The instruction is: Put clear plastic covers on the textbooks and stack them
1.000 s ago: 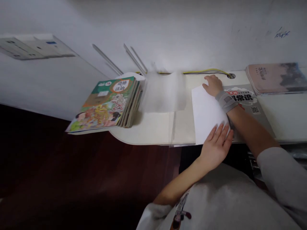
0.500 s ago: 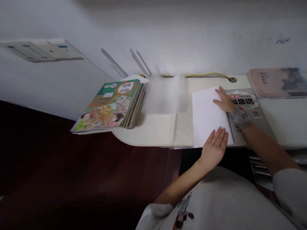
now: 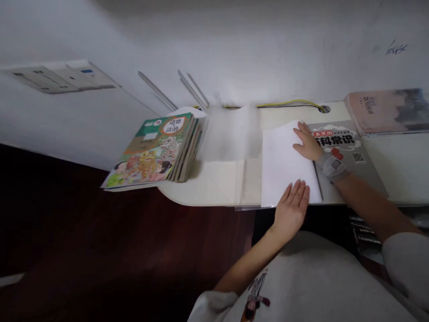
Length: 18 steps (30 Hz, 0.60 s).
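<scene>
A white sheet of paper (image 3: 284, 161) lies on the pale desk (image 3: 208, 183), its right edge against a grey book (image 3: 348, 147) with red and black lettering. My left hand (image 3: 291, 210) rests flat on the sheet's near edge, fingers stretched out. My right hand (image 3: 306, 142), with a grey band on the wrist, lies flat on the sheet's far right part, beside the book's spine, fingers out.
A stack of colourful books (image 3: 157, 150) overhangs the desk's left end. A translucent plastic sheet (image 3: 231, 134) lies between the stack and the paper. A pinkish book (image 3: 385, 112) sits at the far right. A yellow cable (image 3: 288, 103) runs along the wall. Dark floor lies to the left.
My right hand has drawn back from the sheet's far corner to its right side. The sheet has slid slightly left, and my left hand moved left with it.
</scene>
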Each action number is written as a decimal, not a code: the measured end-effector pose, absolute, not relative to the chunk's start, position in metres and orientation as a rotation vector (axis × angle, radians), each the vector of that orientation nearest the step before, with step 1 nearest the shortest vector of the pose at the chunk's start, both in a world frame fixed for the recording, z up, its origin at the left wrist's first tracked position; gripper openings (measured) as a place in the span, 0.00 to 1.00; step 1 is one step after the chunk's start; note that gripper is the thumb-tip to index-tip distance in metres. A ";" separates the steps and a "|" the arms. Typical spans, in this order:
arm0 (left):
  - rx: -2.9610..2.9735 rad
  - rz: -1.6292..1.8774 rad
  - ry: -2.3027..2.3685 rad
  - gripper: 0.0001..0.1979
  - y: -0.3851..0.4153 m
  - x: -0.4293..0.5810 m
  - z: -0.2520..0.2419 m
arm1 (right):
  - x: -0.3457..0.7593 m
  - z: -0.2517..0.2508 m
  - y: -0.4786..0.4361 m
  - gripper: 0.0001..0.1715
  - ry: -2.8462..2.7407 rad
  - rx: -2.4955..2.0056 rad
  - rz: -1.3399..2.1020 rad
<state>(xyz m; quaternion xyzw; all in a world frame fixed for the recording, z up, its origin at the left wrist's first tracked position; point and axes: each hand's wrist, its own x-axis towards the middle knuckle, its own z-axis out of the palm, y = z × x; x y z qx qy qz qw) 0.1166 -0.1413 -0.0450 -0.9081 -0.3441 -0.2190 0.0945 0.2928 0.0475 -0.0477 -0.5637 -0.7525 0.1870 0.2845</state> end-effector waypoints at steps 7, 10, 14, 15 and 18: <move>-2.669 -0.721 -1.073 0.23 -0.147 0.115 -0.045 | 0.298 -0.049 0.053 0.42 -1.933 -1.455 0.652; -2.638 -0.662 -1.053 0.22 -0.149 0.119 -0.038 | 0.301 -0.053 0.056 0.42 -1.931 -1.465 0.626; -2.573 -0.546 -1.090 0.24 -0.143 0.122 -0.026 | 0.300 -0.055 0.056 0.42 -1.974 -1.455 0.609; -2.559 -0.511 -1.114 0.25 -0.140 0.122 -0.024 | 0.299 -0.054 0.055 0.42 -1.975 -1.457 0.613; -2.575 -0.424 -1.119 0.26 -0.133 0.123 -0.019 | 0.299 -0.051 0.053 0.41 -1.940 -1.493 0.620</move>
